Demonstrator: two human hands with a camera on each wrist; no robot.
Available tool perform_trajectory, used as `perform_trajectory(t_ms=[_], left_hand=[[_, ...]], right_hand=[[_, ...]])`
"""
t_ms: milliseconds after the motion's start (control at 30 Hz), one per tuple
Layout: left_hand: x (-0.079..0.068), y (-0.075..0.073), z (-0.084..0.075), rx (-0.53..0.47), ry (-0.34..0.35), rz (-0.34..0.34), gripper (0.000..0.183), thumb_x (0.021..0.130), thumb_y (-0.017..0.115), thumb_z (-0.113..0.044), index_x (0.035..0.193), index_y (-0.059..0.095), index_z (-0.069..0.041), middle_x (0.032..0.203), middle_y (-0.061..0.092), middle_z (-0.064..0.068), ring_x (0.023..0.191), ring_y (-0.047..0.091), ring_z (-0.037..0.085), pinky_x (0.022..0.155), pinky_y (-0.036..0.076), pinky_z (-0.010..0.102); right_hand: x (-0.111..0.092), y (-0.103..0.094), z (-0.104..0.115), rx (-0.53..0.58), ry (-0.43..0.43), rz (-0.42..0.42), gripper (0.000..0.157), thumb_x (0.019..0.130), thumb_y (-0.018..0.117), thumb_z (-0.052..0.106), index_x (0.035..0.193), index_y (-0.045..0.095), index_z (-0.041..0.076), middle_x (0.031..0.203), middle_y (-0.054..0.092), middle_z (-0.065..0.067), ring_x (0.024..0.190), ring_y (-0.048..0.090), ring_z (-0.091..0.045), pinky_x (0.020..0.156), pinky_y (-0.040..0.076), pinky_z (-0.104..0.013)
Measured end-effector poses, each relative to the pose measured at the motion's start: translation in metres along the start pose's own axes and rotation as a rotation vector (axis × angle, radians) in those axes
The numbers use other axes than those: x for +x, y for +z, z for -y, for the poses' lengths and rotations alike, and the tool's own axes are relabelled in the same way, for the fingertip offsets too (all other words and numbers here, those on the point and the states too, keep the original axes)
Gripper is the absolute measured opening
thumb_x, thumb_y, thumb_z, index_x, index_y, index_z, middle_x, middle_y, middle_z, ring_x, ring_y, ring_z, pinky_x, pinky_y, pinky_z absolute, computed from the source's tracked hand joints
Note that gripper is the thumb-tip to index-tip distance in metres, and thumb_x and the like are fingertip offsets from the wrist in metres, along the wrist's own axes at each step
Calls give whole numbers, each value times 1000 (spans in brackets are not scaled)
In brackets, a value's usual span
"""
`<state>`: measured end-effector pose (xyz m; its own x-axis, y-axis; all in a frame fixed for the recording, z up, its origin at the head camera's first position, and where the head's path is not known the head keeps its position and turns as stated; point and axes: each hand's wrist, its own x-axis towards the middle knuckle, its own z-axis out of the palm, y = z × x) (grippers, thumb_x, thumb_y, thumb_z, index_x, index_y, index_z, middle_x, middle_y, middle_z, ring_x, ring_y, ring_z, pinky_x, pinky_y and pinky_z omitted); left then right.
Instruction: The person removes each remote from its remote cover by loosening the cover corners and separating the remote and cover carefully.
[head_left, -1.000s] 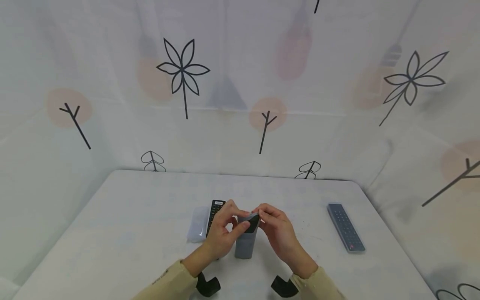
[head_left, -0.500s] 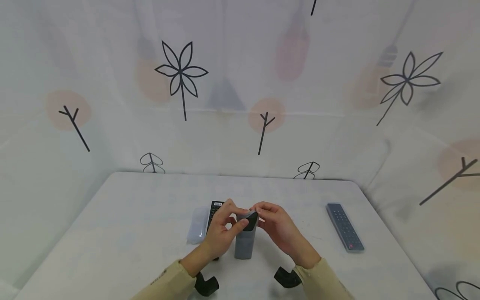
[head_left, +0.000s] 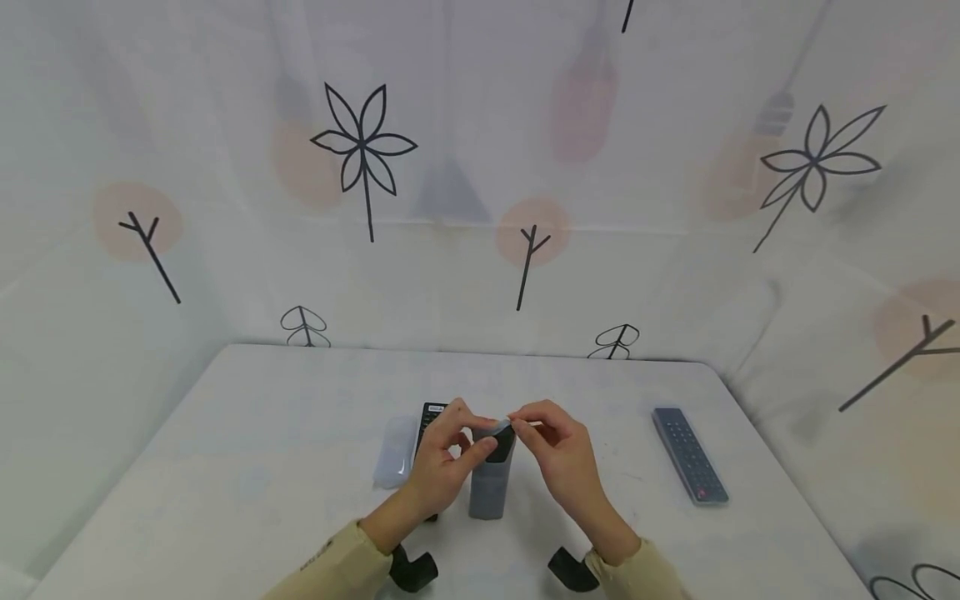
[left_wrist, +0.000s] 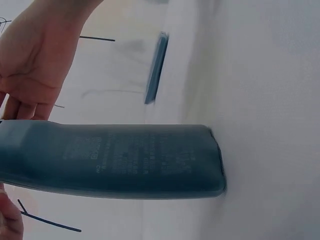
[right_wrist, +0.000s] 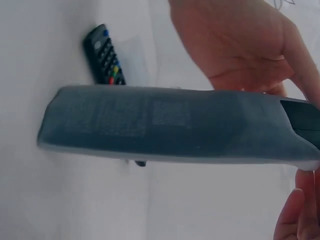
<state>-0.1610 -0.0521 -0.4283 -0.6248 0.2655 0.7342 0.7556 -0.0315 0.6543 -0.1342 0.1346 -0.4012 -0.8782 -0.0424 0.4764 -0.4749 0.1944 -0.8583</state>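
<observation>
A remote control in a translucent grey protective cover (head_left: 489,493) stands upright on its end on the table, its back toward me. Printed text shows faintly through the cover in both wrist views. At the top, the dark remote (right_wrist: 303,116) is exposed where the cover opens. My left hand (head_left: 441,468) holds the upper left of it, thumb on the dark back and index finger at the top edge. My right hand (head_left: 564,457) pinches the lip of the cover at its top right corner with thumb and index finger.
A black remote (head_left: 430,414) with coloured buttons lies left of the hands, partly hidden by the left one. Beside it is a clear plastic cover (head_left: 394,452). Another covered remote (head_left: 690,455) lies at the right of the white table (head_left: 300,417).
My right hand has shifted slightly, and its fingers have changed their hold to a pinch on the cover's top right lip. My left hand and the upright remote have barely moved.
</observation>
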Motion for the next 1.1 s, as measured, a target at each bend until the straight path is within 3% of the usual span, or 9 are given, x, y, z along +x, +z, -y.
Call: perform_trajectory(t_ms=[167, 300, 433, 600, 833, 967, 1100], left_hand=[[2, -5, 5, 128, 101, -22, 23, 86, 75, -2, 107, 74, -11, 81, 59, -4, 71, 51, 8, 53, 46, 22], [6, -11, 4, 188, 180, 19, 18, 92, 72, -14, 110, 75, -10, 79, 59, -6, 68, 51, 6, 54, 46, 20], [8, -15, 1, 273, 267, 60, 21, 99, 65, -22, 111, 74, -7, 80, 59, -5, 65, 51, 6, 55, 46, 17], [10, -20, -3, 399, 386, 103, 24, 102, 58, -21, 112, 72, -4, 80, 59, -2, 60, 53, 6, 55, 46, 13], [17, -26, -10, 690, 562, 174, 32, 102, 43, -15, 107, 71, 1, 79, 59, 1, 58, 51, 4, 58, 43, 7], [18, -25, -11, 743, 601, 155, 34, 100, 39, -10, 106, 70, 3, 78, 59, 1, 57, 50, 4, 57, 44, 7], [16, -24, -10, 692, 573, 135, 33, 102, 39, -9, 107, 69, 4, 77, 60, 2, 56, 49, 4, 55, 43, 8]], right_hand=[[-3, 3, 6, -133, -226, -17, 28, 78, 77, -10, 103, 73, 2, 96, 67, -8, 89, 62, -18, 73, 53, -26], [-5, 6, 21, -205, -312, -47, 33, 69, 83, -12, 98, 72, -2, 91, 65, -9, 84, 60, -17, 69, 51, -29], [-7, 8, 28, -196, -325, -55, 32, 68, 83, -13, 95, 71, -3, 88, 62, -11, 81, 57, -15, 69, 48, -29], [-7, 10, 26, -124, -321, -35, 30, 71, 80, -16, 97, 69, -5, 88, 60, -13, 81, 56, -14, 69, 49, -27], [-8, 11, 21, -62, -294, -19, 29, 73, 77, -19, 97, 67, -7, 89, 59, -14, 82, 54, -12, 69, 48, -25], [-9, 11, 20, -53, -288, -21, 29, 74, 77, -19, 98, 66, -7, 89, 58, -13, 81, 53, -12, 68, 48, -25], [-9, 11, 20, -61, -279, -23, 28, 74, 77, -18, 97, 66, -6, 88, 58, -13, 80, 52, -12, 66, 48, -30]])
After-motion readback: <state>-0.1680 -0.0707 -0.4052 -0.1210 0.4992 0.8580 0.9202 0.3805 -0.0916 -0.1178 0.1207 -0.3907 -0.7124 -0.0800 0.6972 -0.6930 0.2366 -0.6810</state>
